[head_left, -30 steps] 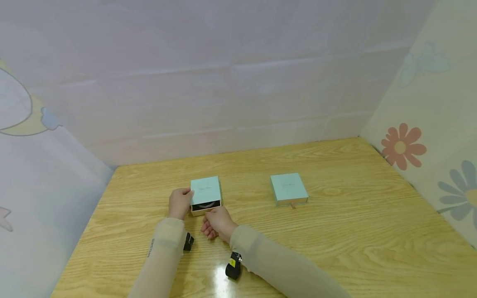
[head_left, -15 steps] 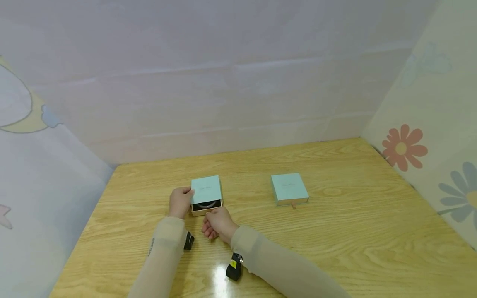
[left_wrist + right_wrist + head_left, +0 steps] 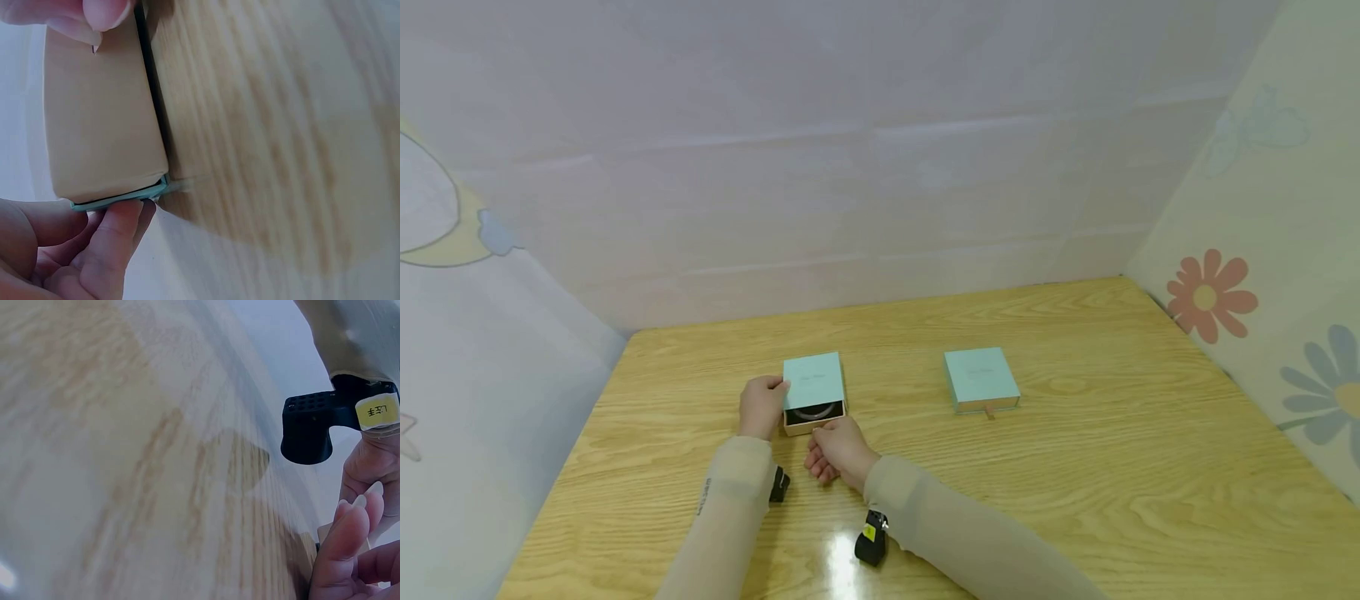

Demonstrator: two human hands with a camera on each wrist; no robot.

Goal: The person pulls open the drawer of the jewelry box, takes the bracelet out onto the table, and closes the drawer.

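Note:
A pale mint drawer box (image 3: pixel 814 379) sits on the wooden table, its tan drawer (image 3: pixel 103 119) pulled partly out toward me. In the gap a grey curved object (image 3: pixel 817 413) shows against a black lining; most of it is under the sleeve. My left hand (image 3: pixel 760 408) holds the sleeve at its left side, thumb at the top edge and other fingers against the side. At the drawer front, my right hand (image 3: pixel 841 447) pinches with thumb and index finger, its other fingers curled; the pull tab there is mostly hidden by the fingertips.
A second mint box (image 3: pixel 981 375), closed, with a small ribbon tab (image 3: pixel 990 413) at its front, lies to the right on the table (image 3: pixel 1075 467). Fabric backdrops rise behind the table and at both sides. Black wrist cameras (image 3: pixel 871 537) hang under the sleeves.
Both hands keep their places on the box. The drawer gap looks very slightly wider than one second ago; the second box has not moved.

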